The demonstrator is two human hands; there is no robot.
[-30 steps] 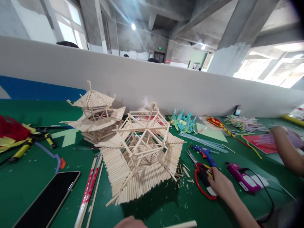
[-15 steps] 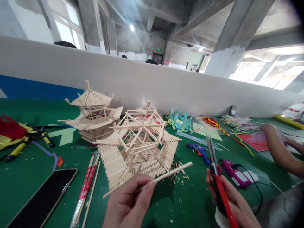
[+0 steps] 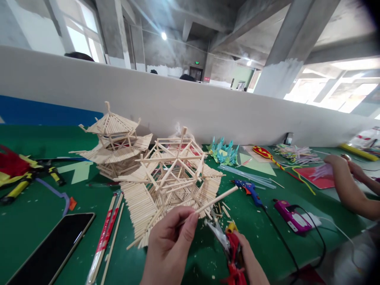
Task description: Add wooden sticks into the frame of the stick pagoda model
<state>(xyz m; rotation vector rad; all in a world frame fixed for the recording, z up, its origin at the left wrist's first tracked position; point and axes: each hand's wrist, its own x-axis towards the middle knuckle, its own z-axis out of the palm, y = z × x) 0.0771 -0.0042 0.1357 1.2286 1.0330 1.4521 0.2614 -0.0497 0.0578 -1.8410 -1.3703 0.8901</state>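
Note:
My left hand [image 3: 172,245] pinches a thin round wooden stick [image 3: 218,199], which slants up to the right past my fingertips. In my right hand [image 3: 249,261] are red-handled pruning shears [image 3: 221,237]. Their silver blades are parted and sit just below the stick, not visibly touching it. Behind my hands stands a half-open wooden stick pavilion model [image 3: 175,170], with slatted roof panels round its lower part and bare framing above. My left hand hides part of its front. Small cut stick pieces [image 3: 225,211] lie by its right side.
A finished-looking stick pagoda [image 3: 114,138] stands behind left. Packaged sticks [image 3: 107,233] and a phone [image 3: 56,249] lie at left. To the right are a blue glue gun [image 3: 251,190], its cord and a purple power strip [image 3: 292,215]. Another person's arm [image 3: 350,186] reaches in at far right.
My right hand has brought the shears left and down, near the stick, with the blades now parted. My left hand has shifted slightly right and up with the stick.

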